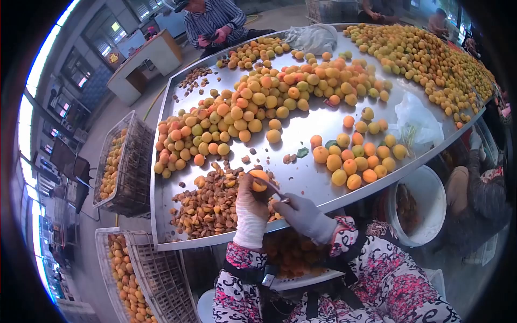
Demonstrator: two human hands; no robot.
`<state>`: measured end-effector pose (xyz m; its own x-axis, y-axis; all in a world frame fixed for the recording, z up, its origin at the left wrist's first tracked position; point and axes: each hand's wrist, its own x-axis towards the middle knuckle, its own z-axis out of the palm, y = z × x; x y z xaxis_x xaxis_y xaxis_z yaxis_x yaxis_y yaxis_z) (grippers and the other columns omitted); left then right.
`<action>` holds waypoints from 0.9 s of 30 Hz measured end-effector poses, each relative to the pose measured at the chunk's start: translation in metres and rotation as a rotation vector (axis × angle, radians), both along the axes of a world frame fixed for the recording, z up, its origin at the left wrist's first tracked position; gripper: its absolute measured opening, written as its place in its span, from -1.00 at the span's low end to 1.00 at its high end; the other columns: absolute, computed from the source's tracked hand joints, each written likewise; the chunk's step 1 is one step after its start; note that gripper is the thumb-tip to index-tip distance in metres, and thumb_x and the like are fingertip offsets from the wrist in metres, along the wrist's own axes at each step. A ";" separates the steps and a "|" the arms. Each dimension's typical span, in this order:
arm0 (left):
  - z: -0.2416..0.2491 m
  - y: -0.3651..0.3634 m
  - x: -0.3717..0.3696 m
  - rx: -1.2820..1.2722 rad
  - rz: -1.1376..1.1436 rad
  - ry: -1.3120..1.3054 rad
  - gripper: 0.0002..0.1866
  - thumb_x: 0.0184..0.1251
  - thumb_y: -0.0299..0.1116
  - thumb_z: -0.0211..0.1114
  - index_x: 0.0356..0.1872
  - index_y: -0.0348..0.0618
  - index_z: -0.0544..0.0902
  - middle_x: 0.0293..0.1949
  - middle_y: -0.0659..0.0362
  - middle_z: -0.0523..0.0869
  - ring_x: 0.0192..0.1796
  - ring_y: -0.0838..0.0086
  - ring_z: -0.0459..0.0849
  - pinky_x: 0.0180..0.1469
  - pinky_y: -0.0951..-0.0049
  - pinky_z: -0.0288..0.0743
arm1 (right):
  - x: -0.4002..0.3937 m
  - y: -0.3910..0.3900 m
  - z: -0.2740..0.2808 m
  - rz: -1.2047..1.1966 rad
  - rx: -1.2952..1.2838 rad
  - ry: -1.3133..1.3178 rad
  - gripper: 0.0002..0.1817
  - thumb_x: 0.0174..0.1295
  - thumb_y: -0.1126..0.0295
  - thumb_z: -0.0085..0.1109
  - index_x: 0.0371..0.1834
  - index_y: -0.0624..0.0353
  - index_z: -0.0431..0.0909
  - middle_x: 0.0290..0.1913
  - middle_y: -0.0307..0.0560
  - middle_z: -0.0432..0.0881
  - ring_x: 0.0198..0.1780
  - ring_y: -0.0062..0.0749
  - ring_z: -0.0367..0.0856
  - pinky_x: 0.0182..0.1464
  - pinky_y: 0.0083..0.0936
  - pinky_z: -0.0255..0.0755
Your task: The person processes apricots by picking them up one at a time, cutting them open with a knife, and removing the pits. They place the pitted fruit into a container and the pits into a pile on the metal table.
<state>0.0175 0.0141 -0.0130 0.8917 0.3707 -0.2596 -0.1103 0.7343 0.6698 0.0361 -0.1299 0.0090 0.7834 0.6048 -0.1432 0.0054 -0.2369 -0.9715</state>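
Observation:
My left hand (252,202), its wrist wrapped in white, is closed around an orange apricot (259,181) over the near edge of the metal table. In a grey glove, my right hand (308,216) grips a slim metal pitting tool (277,192) whose tip end reaches toward the fruit. A heap of brown apricot pits (212,207) lies just left of my hands. To their right is a loose group of whole apricots (355,161). Below the table edge, a container with orange apricot pieces (296,250) shows between my forearms.
A long bank of apricots (237,113) crosses the metal table (293,156), with a bigger heap (425,64) at far right. Crates of apricots (142,142) (161,274) stand left. A white bucket (425,204) stands right. A person in stripes (215,24) sits opposite.

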 end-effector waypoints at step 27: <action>0.008 -0.017 -0.015 0.077 -0.302 0.140 -0.52 0.19 -0.04 0.18 -0.10 -0.28 0.47 -0.52 0.13 0.53 -0.41 0.38 0.56 -0.28 0.34 0.49 | 0.049 -0.015 0.011 -0.228 0.095 0.296 -0.52 -0.09 0.18 0.34 -0.20 0.26 0.40 -0.57 -0.28 0.41 -0.71 -0.68 0.32 -0.69 -0.70 0.23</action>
